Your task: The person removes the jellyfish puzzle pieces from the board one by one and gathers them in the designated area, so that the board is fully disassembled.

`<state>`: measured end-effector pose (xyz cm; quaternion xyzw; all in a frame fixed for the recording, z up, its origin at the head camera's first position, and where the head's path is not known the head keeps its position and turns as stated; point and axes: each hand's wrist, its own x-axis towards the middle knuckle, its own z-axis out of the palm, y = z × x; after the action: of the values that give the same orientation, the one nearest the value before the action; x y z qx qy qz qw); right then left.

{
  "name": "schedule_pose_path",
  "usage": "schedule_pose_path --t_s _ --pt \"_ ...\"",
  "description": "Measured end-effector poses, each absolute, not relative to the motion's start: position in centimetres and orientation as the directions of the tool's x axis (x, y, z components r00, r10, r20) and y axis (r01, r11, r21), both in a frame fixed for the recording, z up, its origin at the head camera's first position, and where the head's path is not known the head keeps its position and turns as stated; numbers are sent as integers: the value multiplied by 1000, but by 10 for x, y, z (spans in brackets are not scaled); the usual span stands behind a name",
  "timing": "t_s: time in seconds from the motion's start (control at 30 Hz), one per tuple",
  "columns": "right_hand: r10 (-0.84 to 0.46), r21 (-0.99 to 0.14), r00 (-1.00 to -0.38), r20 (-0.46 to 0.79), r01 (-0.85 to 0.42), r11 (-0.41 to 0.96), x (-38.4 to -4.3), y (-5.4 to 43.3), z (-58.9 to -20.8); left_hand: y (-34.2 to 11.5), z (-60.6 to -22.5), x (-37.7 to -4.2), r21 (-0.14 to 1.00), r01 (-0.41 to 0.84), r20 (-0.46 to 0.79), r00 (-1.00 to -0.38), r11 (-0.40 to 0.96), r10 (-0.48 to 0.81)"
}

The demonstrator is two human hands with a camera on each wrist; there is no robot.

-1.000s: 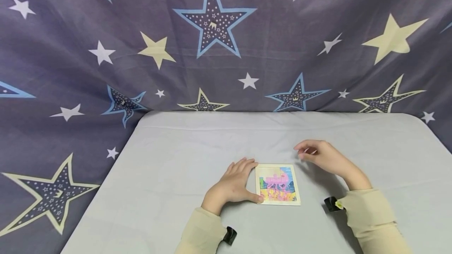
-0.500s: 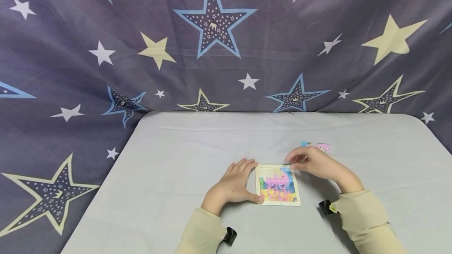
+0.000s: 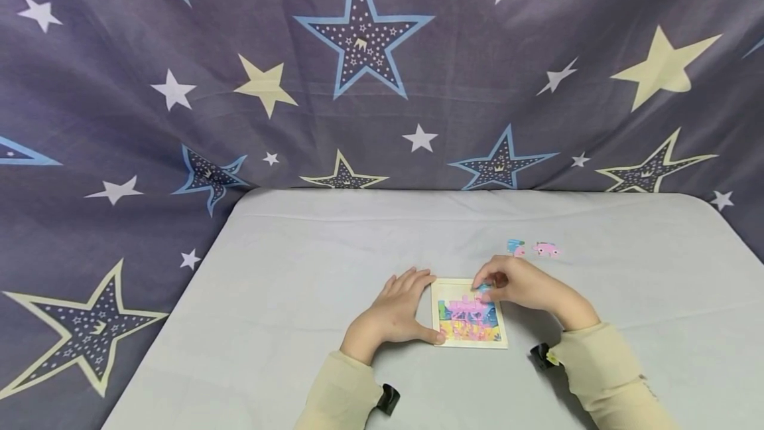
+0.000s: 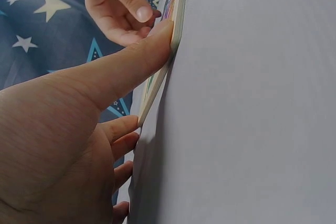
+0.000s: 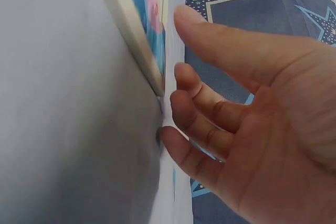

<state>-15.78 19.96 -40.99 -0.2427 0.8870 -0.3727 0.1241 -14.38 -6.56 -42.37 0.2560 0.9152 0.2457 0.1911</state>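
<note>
A square picture puzzle point(image 3: 468, 330) in a cream wooden frame lies on the table in the head view, showing blue, pink and yellow pieces. Its upper left part is plain cream. My left hand point(image 3: 396, 310) rests at the frame's left side, thumb on the lower left corner and fingers spread by the upper left. My right hand point(image 3: 519, 281) is over the upper right of the puzzle, thumb and forefinger at a blue piece point(image 3: 482, 288). No piece shows between the fingers of my right hand point(image 5: 236, 93) in the right wrist view; its forefinger is hidden there.
Behind the right hand lie two loose puzzle pieces: a blue and pink piece point(image 3: 515, 246) and a pink piece point(image 3: 546, 249). A light grey cloth covers the table point(image 3: 286, 271). Beyond it hangs a dark curtain point(image 3: 197, 52) with stars.
My right hand has come from beyond the upper right of the puzzle down to its upper right corner, uncovering the two loose pieces. My left hand stays in place.
</note>
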Motion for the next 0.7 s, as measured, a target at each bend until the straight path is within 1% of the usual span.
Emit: schedule_pose_path --t_s 0.4,0.7 --pt "-556 -702 -829 -63 -359 614 -159 198 -416 -66 -426 -146 551 366 -234 -795 750 560" --pt "-558 -669 -828 -56 -384 636 -158 196 -416 -66 -440 -149 550 379 -215 -797 744 565"
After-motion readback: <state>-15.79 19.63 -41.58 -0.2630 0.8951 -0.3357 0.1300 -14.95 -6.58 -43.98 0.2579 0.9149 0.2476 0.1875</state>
